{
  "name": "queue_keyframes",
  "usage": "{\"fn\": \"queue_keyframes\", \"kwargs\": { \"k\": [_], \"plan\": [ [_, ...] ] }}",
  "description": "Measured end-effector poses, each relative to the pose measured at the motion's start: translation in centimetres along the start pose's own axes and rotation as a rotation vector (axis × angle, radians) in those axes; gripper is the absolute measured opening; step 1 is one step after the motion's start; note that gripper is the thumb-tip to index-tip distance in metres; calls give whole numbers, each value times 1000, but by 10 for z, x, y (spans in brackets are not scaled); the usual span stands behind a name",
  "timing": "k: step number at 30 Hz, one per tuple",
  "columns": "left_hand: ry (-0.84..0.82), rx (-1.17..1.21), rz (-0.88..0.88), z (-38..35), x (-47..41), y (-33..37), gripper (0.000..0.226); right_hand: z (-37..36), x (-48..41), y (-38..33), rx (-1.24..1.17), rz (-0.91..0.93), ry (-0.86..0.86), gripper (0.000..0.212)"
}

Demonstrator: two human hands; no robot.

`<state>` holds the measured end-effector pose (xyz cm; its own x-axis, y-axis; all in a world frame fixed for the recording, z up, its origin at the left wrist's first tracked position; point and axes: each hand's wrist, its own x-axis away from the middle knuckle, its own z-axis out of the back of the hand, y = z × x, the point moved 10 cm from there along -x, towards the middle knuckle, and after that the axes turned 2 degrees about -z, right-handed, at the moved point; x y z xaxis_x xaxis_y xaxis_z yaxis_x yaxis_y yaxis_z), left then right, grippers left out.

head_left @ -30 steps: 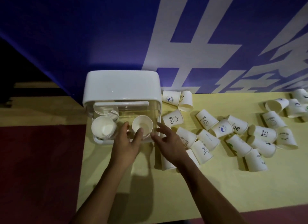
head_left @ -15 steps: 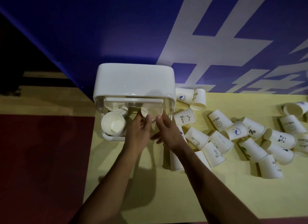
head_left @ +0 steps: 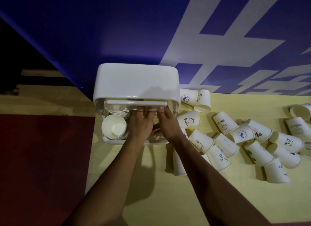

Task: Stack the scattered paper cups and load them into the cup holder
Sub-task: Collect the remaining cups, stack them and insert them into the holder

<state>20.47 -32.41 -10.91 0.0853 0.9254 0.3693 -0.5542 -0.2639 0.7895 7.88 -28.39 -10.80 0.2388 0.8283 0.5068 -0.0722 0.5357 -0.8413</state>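
Both hands reach into the cup holder, centre of frame, a white box w/ rounded lid and clear front, standing at the left edge of the yellow table. Left hand and right hand sit side by side, nearly touching, w/ fingertips up under the white bar across the holder's front. Fingers point into the box; can't tell whether either hand holds a cup, since lid and bar hide the tips.

Inside the holder, left compartment: a cup stack w/ mouth facing the camera, just left of the left hand. A 2nd stack is behind it, partly under the lid.

Loose cups lie on the table right of the holder, most on their sides, many touching:
- "Beer" cup, just right of the right hand
- 2 cups by the wall, upper right of the holder
- "HELLO" cup, mid-right
- panda cup, far right
- 1 cup mouth-down, partly behind the right forearm

Blue wall w/ white characters fills the top; red floor at lower left.
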Motion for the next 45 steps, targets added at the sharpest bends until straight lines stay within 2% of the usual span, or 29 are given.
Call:
{"fn": "queue_keyframes", "kwargs": {
  "k": [5, 6, 8, 11, 13, 14, 17, 20, 24, 28, 33, 37, 45],
  "plan": [
    [7, 60, 49, -2, 5, -5, 42, 0, 8, 2, -24, -57, -21, 60],
    [31, 97, 66, 1, 12, -3, 42, 3, 14, 2, -21, -56, -13, 57],
    [87, 180, 57, 7, 32, 0, 38, 16, 30, 2, 5, -40, 21, 31],
    [146, 194, 4, 6, 77, 8, 42, 49, 64, 6, 26, -21, 84, 29],
    [124, 190, -30, -7, 98, 17, 39, 80, 82, 11, 27, -5, 135, 25],
    [77, 187, -76, -22, 103, 28, 36, 103, 90, 14, 32, -11, 182, 20],
    [-115, 111, -207, -80, 111, 77, 37, 185, 113, 26, 39, -35, 359, 32],
    [-237, 28, -339, -133, 117, 132, 42, 264, 137, 37, -40, -51, 515, 31],
    [-341, -31, -470, -210, 127, 198, 45, 361, 166, 55, -131, -53, 658, 30],
    [-406, -119, -539, -300, 140, 254, 48, 452, 183, 82, -135, -48, 726, 28],
    [-479, -259, -558, -428, 138, 313, 56, 562, 177, 123, -185, -81, 768, 27],
    [-459, -344, -517, -516, 115, 345, 68, 633, 149, 151, -173, -94, 741, 30],
    [-355, -552, -343, -624, 53, 338, 106, 722, 92, 190, -40, -146, 720, 37]
  ]
}}
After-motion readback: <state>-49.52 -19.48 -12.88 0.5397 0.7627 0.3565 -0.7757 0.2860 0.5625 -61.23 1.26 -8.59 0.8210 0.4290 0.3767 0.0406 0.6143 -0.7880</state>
